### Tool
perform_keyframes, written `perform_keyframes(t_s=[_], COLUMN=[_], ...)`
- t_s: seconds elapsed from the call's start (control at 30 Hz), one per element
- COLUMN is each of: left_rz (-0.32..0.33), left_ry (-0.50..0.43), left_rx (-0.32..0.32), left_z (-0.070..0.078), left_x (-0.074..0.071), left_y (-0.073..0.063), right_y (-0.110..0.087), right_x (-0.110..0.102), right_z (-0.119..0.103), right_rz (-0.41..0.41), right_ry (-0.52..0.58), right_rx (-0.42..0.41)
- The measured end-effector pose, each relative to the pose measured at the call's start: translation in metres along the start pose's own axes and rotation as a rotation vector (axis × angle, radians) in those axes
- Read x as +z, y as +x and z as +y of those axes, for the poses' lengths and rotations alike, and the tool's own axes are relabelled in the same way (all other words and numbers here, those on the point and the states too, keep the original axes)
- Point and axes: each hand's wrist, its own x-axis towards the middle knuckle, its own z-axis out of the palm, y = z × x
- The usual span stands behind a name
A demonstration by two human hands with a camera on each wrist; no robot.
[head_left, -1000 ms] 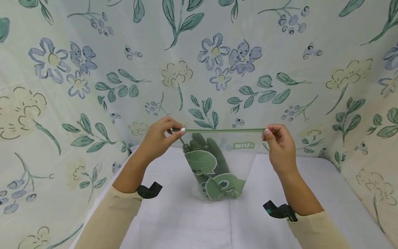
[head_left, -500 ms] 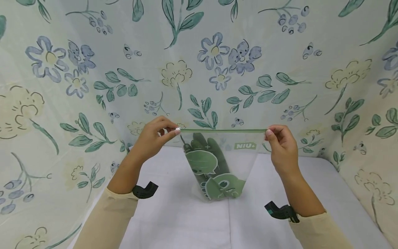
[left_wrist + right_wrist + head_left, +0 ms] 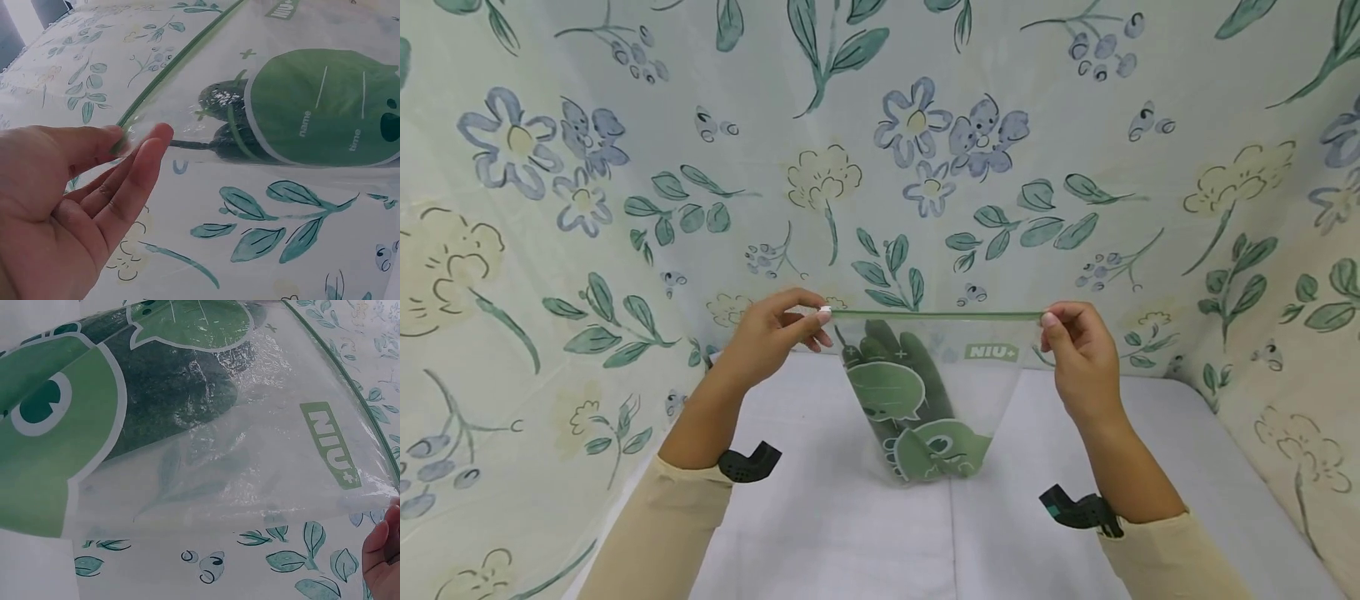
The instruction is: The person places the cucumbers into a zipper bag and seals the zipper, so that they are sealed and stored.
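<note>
A clear zip bag (image 3: pixel 981 392) with green cartoon prints and a NIU+ label is held upright, its green zip strip (image 3: pixel 940 315) stretched level between both hands. My left hand (image 3: pixel 775 333) pinches the top left corner between thumb and finger, right at the small white slider (image 3: pixel 826 310); its other fingers spread loosely. My right hand (image 3: pixel 1081 354) pinches the top right corner with thumb and curled fingers. Inside the bag, toward the left, lean several long dark green vegetables (image 3: pixel 222 100), one with a thin stem (image 3: pixel 190 144). The prints hide part of them.
The bag's base is low over a white-covered table (image 3: pixel 850 542). A floral cloth (image 3: pixel 880 125) hangs behind and at both sides. Black bands (image 3: pixel 748 462) with curved mounts sit on both wrists.
My left hand and the white slider have shifted a little left to the end of the zip strip, and the left fingers have loosened. The right hand and bag have barely moved.
</note>
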Motion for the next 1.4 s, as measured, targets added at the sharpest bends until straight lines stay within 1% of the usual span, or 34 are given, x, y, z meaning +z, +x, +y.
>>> perform_keyframes(t_s=[0.1,0.17,0.27,0.3,0.4,0.47,0.6,0.67,0.7,0.8,0.9,0.93,1.0,1.13,1.23,1.3,1.4], left_rz=[-0.043,-0.055,-0.034,-0.02,0.025,0.055,0.109,0.146,0.164,0.21,0.218,0.214,0.198,0.134,0.067,0.017,-0.057], left_ry=[-0.147,-0.206,-0.246,-0.256,-0.275,-0.272,-0.244,-0.233,-0.232,-0.235,-0.24,-0.242,-0.241,-0.268,-0.292,-0.3,-0.309], left_rx=[-0.04,-0.041,-0.022,-0.015,0.0,-0.002,-0.015,-0.009,0.002,0.055,0.092,0.092,0.076,0.013,-0.031,-0.041,-0.057], left_z=[-0.002,-0.004,-0.006,-0.007,-0.011,-0.015,-0.026,-0.032,-0.033,-0.033,-0.033,-0.033,-0.037,-0.046,-0.049,-0.05,-0.054], left_x=[0.005,0.009,0.013,0.015,0.019,0.022,0.029,0.034,0.036,0.041,0.044,0.045,0.045,0.041,0.038,0.038,0.043], left_y=[0.002,0.004,0.007,0.008,0.014,0.021,0.042,0.053,0.059,0.072,0.078,0.078,0.077,0.067,0.055,0.044,0.026], right_y=[0.001,0.003,0.009,0.012,0.025,0.036,0.057,0.069,0.074,0.088,0.091,0.09,0.084,0.066,0.05,0.038,0.018], right_x=[0.0,0.0,-0.001,-0.001,0.0,0.002,0.007,0.01,0.011,0.015,0.015,0.013,0.01,0.002,-0.005,-0.009,-0.017], right_z=[0.0,0.001,0.004,0.006,0.017,0.025,0.041,0.047,0.049,0.052,0.051,0.051,0.052,0.053,0.052,0.051,0.048], right_rz=[-0.032,-0.062,-0.115,-0.135,-0.189,-0.206,-0.177,-0.159,-0.146,-0.104,-0.067,-0.066,-0.076,-0.109,-0.139,-0.162,-0.195], right_ry=[0.039,0.045,0.051,0.07,0.105,0.093,-0.047,-0.089,-0.088,-0.022,0.052,0.07,0.069,0.008,-0.031,-0.026,-0.034], right_rx=[0.005,0.008,-0.002,-0.006,-0.008,0.003,0.041,0.053,0.054,0.041,0.028,0.028,0.038,0.052,0.04,0.034,0.031])
